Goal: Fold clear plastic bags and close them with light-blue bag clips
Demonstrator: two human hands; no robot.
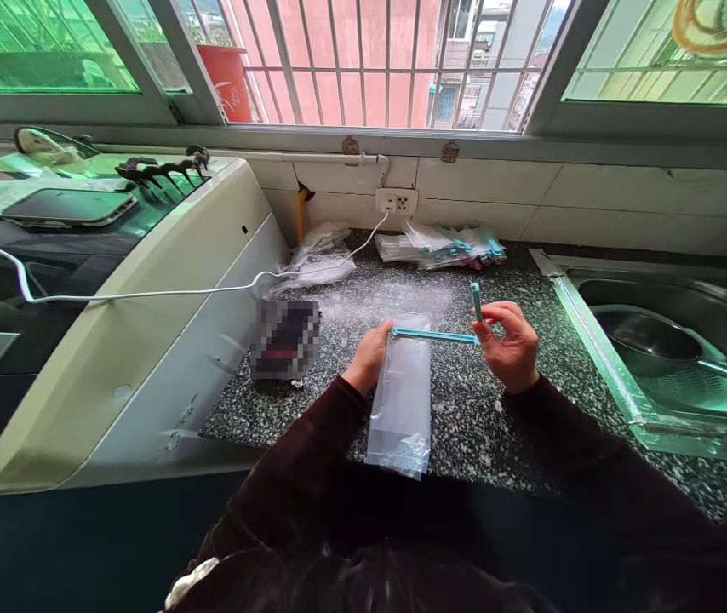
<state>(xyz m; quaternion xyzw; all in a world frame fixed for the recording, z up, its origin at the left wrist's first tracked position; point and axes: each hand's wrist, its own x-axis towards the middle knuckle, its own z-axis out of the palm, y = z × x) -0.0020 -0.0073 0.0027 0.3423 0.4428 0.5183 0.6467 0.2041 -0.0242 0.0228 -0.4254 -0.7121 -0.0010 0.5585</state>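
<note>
A clear plastic bag [402,400] lies on the speckled countertop [484,417] in front of me. A teal sealing clip [437,335] runs across its top edge, with one arm of the clip standing up at the right end. My left hand [369,358] pinches the bag's top left corner at the clip's end. My right hand [512,345] is closed around the clip's right end, fingers curled on the raised arm.
A pile of bagged teal clips [443,245] and loose clear bags [316,260] lie near the wall socket [397,202]. A washing machine [114,306] with a phone [70,207] and white cable stands left. A steel sink [670,340] is right. A blurred dark object [285,340] sits left of the bag.
</note>
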